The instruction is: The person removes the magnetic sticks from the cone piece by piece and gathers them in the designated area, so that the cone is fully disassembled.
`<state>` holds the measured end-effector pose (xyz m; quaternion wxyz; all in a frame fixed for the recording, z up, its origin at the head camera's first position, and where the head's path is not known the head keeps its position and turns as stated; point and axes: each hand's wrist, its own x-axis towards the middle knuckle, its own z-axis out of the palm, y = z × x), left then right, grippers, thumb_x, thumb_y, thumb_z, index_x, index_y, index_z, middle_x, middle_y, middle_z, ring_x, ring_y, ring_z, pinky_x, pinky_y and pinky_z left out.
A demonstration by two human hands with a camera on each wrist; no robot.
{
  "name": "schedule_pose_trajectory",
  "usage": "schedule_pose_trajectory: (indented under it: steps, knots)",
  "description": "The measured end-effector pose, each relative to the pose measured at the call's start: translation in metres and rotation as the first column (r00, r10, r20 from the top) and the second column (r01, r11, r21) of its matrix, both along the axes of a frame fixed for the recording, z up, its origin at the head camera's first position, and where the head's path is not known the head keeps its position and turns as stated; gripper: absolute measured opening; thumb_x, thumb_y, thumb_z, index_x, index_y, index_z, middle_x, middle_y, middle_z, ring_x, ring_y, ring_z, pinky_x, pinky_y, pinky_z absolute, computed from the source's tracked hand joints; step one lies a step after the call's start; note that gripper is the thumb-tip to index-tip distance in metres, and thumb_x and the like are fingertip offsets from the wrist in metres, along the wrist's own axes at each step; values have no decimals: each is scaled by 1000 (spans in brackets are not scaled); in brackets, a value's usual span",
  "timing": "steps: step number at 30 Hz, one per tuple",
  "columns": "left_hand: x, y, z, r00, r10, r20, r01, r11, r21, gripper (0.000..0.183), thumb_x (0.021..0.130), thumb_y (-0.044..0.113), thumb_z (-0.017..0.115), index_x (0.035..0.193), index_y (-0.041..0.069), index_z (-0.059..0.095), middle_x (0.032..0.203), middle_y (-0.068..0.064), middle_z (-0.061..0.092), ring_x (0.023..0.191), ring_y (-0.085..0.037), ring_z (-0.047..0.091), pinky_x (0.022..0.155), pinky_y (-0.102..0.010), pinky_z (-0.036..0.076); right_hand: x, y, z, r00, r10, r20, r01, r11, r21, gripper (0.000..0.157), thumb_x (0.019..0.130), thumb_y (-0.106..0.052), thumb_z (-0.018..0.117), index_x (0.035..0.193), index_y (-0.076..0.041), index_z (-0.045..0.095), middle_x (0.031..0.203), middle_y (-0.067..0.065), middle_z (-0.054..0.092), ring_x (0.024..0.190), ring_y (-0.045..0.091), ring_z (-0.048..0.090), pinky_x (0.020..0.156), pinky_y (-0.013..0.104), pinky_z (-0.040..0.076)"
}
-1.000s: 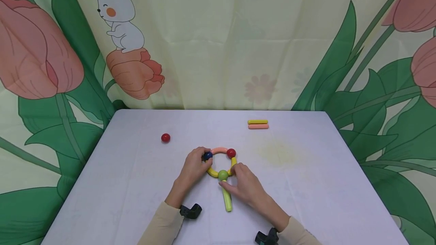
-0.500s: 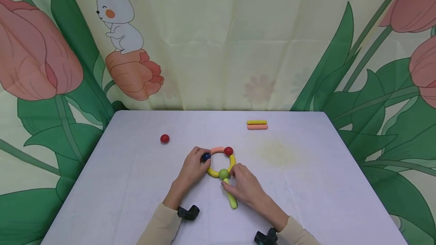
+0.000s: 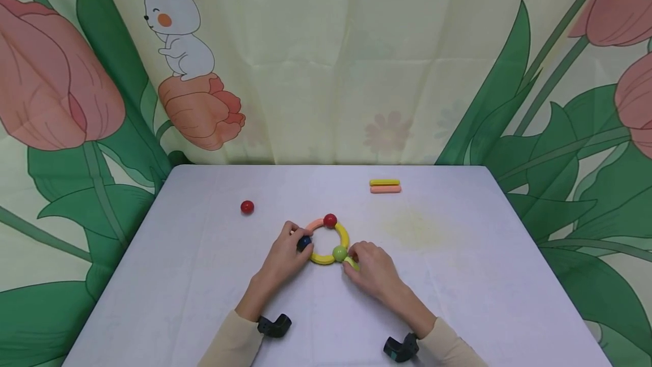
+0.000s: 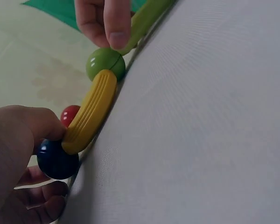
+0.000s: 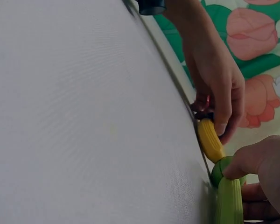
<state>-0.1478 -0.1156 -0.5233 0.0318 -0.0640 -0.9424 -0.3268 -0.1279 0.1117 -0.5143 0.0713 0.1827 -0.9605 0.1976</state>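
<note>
A ring of curved rods and balls lies on the white table. Its red ball is at the top, between a salmon curved rod and a yellow curved rod. A green ball sits at the lower right, joined to a second yellow curved rod. My left hand holds the dark blue ball on the ring's left side, thumb on one side. With thumb and fingers, my right hand pinches a light green rod at the green ball, covering most of it in the head view.
A loose red ball lies left of the ring. Toward the table's back edge, a yellow straight rod and a salmon straight rod lie side by side. A patterned curtain hangs behind the table.
The ring has turned counterclockwise: the red ball shifted left, the green ball right and up. The green rod swung rightward under my right hand, and my left hand moved slightly nearer with the blue ball.
</note>
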Motion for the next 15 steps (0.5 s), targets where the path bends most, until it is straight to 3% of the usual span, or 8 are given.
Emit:
schedule_pose_trajectory:
  steps: [10, 15]
  knots:
    - [14, -1, 6, 1000, -4, 12, 4, 1000, -17, 34, 92, 28, 72, 121, 12, 71, 105, -1, 50, 90, -14, 53, 83, -28, 56, -17, 8, -2, 999, 10, 42, -7, 997, -75, 17, 85, -21, 76, 99, -12, 74, 91, -3, 69, 82, 10, 57, 73, 29, 53]
    - [18, -2, 6, 998, -49, -31, 48, 998, -33, 34, 91, 28, 75, 121, 12, 71, 113, 0, 53, 97, -14, 57, 91, -31, 58, -26, 12, -2, 999, 17, 38, -14, 996, -88, 18, 86, -20, 76, 102, -11, 76, 93, -2, 69, 84, 11, 58, 74, 30, 51]
